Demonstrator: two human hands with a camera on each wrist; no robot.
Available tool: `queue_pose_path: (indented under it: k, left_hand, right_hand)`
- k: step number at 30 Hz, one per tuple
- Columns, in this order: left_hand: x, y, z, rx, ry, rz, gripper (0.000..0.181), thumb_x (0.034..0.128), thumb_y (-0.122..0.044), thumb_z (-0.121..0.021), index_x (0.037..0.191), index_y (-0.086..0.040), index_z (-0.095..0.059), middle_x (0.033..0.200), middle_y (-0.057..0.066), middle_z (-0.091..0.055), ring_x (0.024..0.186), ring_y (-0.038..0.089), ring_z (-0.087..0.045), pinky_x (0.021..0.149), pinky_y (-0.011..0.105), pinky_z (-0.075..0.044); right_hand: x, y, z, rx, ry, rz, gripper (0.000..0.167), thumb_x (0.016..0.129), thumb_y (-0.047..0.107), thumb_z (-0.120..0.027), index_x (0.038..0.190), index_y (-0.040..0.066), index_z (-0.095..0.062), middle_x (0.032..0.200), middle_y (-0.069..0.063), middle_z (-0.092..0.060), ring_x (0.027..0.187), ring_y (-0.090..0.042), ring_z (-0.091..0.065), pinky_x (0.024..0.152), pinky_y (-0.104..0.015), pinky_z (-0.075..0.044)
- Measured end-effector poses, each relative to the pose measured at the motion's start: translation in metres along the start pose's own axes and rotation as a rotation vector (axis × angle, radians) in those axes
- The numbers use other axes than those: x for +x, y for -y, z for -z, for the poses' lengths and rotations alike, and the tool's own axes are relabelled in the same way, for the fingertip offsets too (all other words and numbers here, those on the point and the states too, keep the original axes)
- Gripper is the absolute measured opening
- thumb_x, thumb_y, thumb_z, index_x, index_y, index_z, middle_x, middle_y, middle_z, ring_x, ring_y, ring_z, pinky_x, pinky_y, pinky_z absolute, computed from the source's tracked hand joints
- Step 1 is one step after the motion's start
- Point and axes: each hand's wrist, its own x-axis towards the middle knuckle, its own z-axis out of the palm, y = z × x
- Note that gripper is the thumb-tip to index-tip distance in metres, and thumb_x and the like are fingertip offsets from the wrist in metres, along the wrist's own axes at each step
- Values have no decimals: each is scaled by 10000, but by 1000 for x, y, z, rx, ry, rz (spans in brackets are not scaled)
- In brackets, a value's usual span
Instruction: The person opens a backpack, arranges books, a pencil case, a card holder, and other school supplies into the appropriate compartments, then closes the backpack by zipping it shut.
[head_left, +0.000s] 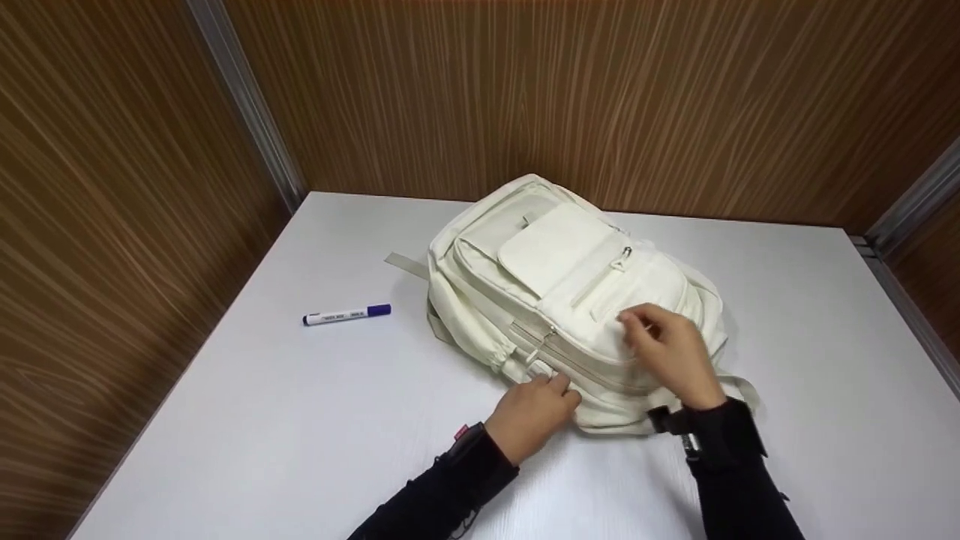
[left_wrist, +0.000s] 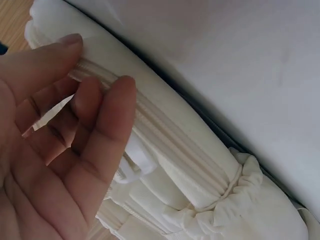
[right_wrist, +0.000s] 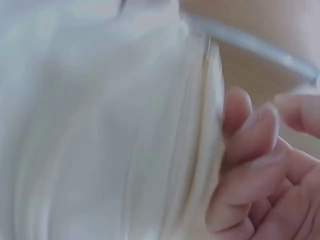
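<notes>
A cream backpack [head_left: 559, 247] lies on the white table, its front flap pocket facing up. My left hand [head_left: 534, 416] is at the near side, close to the side zipper [head_left: 585, 364] and its hanging pull [head_left: 535, 352]. In the left wrist view, that hand's loosely bent fingers [left_wrist: 112, 117] stand apart from the thumb, and nothing shows between them. Above the bag's near right part hovers my right hand [head_left: 667, 349], fingers bent. The blurred right wrist view shows its thumb [right_wrist: 302, 112] apart from the fingers, beside the bag, and no held thing.
Left of the backpack, a white marker [head_left: 341, 317] with a purple cap lies on the table [head_left: 300, 435]. A strap end [head_left: 405, 263] sticks out at the bag's left. Wood-grain panels [head_left: 525, 90] stand behind the table and at both sides.
</notes>
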Motion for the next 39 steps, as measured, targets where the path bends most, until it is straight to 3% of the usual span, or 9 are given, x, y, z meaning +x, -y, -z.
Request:
queue_pose_path:
  k: [2, 4, 10, 16, 23, 29, 32, 36, 39]
  left_hand:
    - [0, -3, 0, 7, -16, -24, 160, 796, -139, -742, 922, -214, -678, 879, -69, -607, 742, 88, -592, 521, 189, -486]
    - [1, -6, -1, 38, -39, -46, 139, 798, -159, -734, 900, -229, -671, 857, -82, -603, 742, 79, -590, 522, 184, -482]
    - [0, -7, -5, 89, -64, -35, 86, 804, -195, -714, 857, -255, -682, 826, -99, -610, 718, 65, -594, 519, 186, -495]
    - [-3, 4, -5, 78, -52, -10, 132, 786, -152, -734, 857, -259, -703, 842, -94, -644, 719, 79, -626, 509, 200, -512]
    - [-9, 28, -1, -14, 50, 105, 230, 746, -91, -767, 930, -226, -745, 916, -51, -690, 760, 125, -665, 567, 238, -539]
    - [-16, 59, 4, -93, 144, 263, 191, 741, -29, -756, 868, -172, -749, 875, -16, -684, 662, 155, -635, 519, 260, -506]
    - [-22, 75, 4, -80, 135, 344, 171, 740, 7, -734, 821, -144, -738, 833, -1, -673, 610, 181, -613, 483, 287, -483]
    - [-29, 89, 1, -33, 87, 431, 142, 752, -3, -725, 827, -122, -746, 840, 7, -681, 626, 218, -621, 495, 332, -493]
    - [-31, 90, 2, -12, 60, 455, 139, 770, -27, -722, 884, -103, -750, 884, 28, -698, 674, 237, -625, 532, 347, -501]
  right_hand:
    - [1, -19, 16, -85, -102, -30, 187, 961, 168, -576, 1005, 57, -720, 826, -110, -704, 676, -109, -590, 608, -229, -443]
    - [0, -37, 29, -162, -139, -72, 196, 952, 144, -554, 1035, 43, -701, 931, -148, -709, 745, -180, -618, 627, -259, -431]
    - [-5, -69, 43, -229, 43, -110, 294, 946, 118, -516, 1201, 45, -641, 1173, -216, -641, 895, -323, -621, 677, -337, -429]
    - [-4, -65, 38, -277, 93, -32, 147, 894, 69, -564, 946, 12, -688, 974, -170, -660, 782, -271, -576, 708, -366, -420]
    - [-3, -49, 27, -343, 185, 2, 95, 876, 79, -609, 793, 73, -654, 824, -72, -573, 693, -194, -514, 647, -329, -399]
    - [-3, -35, 8, -348, 247, 54, 274, 850, 86, -648, 624, 132, -501, 669, -9, -498, 621, -160, -452, 614, -311, -364]
    - [-4, -27, -1, -315, 297, 71, 286, 847, 103, -662, 615, 147, -501, 614, 35, -470, 590, -130, -443, 609, -285, -364]
    - [-5, -20, -6, -226, 393, 93, 148, 871, 151, -677, 727, 156, -641, 657, 77, -575, 618, -71, -507, 615, -242, -416]
    - [-4, -22, 0, -159, 362, 93, 66, 887, 156, -684, 824, 151, -706, 718, 71, -642, 646, -46, -537, 626, -220, -440]
